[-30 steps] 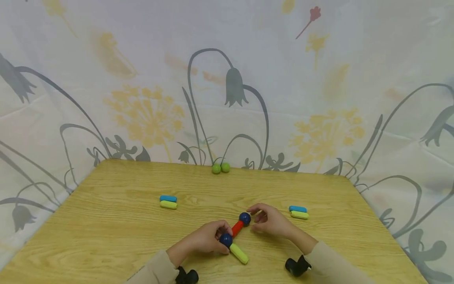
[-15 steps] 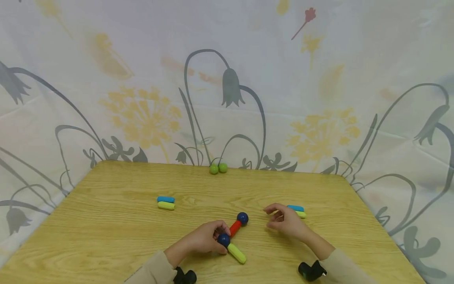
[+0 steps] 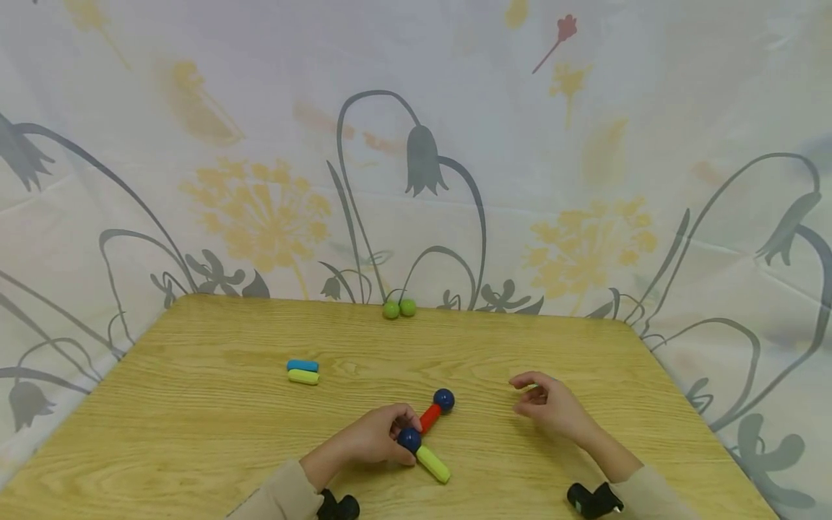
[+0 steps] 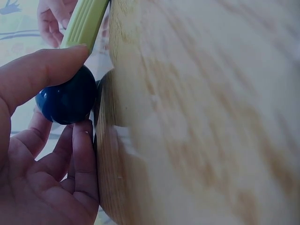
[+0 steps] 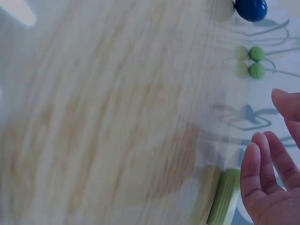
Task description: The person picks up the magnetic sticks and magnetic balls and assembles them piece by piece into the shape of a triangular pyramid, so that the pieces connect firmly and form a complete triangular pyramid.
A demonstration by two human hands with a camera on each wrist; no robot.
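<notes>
Thumb and fingers of my left hand (image 3: 373, 437) grip a dark blue ball (image 4: 70, 98) low over the table. From this ball a yellow-green rod (image 3: 433, 464) points toward the front right. A red rod (image 3: 430, 418) runs from it the other way to a second dark blue ball (image 3: 444, 399). My right hand (image 3: 559, 412) is off to the right, thumb and fingers apart with nothing between them. Beside its fingers in the right wrist view lies another yellow-green rod (image 5: 226, 199); in the head view the hand hides nearly all of it.
On the wooden table (image 3: 214, 433), a blue rod (image 3: 302, 365) and a yellow-green rod (image 3: 303, 377) lie side by side at the left. Two green balls (image 3: 391, 310) sit at the back edge, before a flower-patterned curtain (image 3: 273, 130).
My right hand has moved right, away from the far blue ball, and now covers the right-hand pair of rods. The left hand keeps its hold on the near ball.
</notes>
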